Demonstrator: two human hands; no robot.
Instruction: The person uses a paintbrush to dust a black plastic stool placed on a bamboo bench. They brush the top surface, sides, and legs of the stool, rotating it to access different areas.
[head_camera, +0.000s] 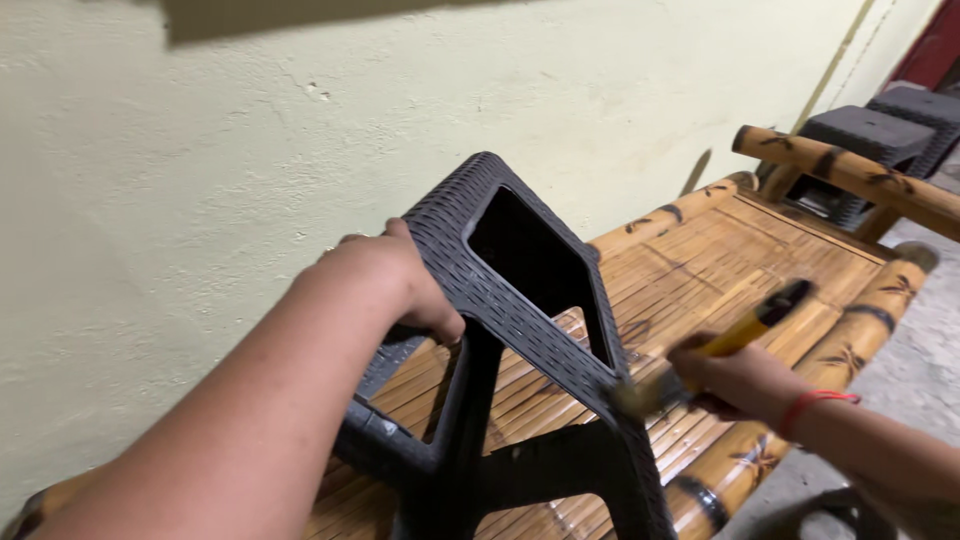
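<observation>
While the left hand is clamped over the upper edge of a dark wicker-textured plastic stool, fingers wrapped round the far side of its rim, the right hand is closed on the yellow handle of a paintbrush. That stool lies tipped on a bamboo bench, the desk for this work, with its seat turned toward the pale wall and its legs running down and toward the person. Its long axis slants from the upper corner beside the left hand down to the leg at the bottom of the view.

From the right hand, the stool lies to the left and just beside it: the brush's bristles point leftward and meet the outer edge of the nearest leg, so the brush's long axis crosses the leg rather than following it. The black end of the handle sticks up and away to the right, past the hand. A red band circles the right wrist.

Of the two, the left hand is the one in contact with the stool, holding it from above; the right hand stays off the plastic, reaching it only through the brush. Beyond the right hand, at the far end of the bench, more dark stools stand stacked near the wall.
</observation>
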